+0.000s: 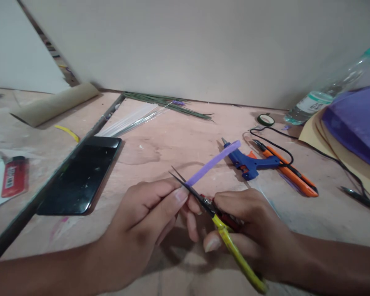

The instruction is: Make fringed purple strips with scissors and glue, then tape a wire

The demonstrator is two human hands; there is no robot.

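Between thumb and fingers, my left hand [154,213] pinches the lower end of a narrow purple strip [212,162], which slants up to the right and curls at its tip. My right hand [249,222] is closed around scissors [226,238] with a yellow handle and dark blades. The slim blades are slightly apart and point up-left, crossing the strip's lower end just by my left thumb. I cannot tell whether they are cutting into it. Part of the scissors' other handle is hidden by my right fingers.
A blue glue gun [249,162] and an orange utility knife [291,172] lie behind my right hand. A black phone [82,176] lies at left, near a cardboard tube [55,105]. Green wire stems [169,105] lie along the back; a plastic bottle [320,96] leans at right beside purple sheets [357,119].
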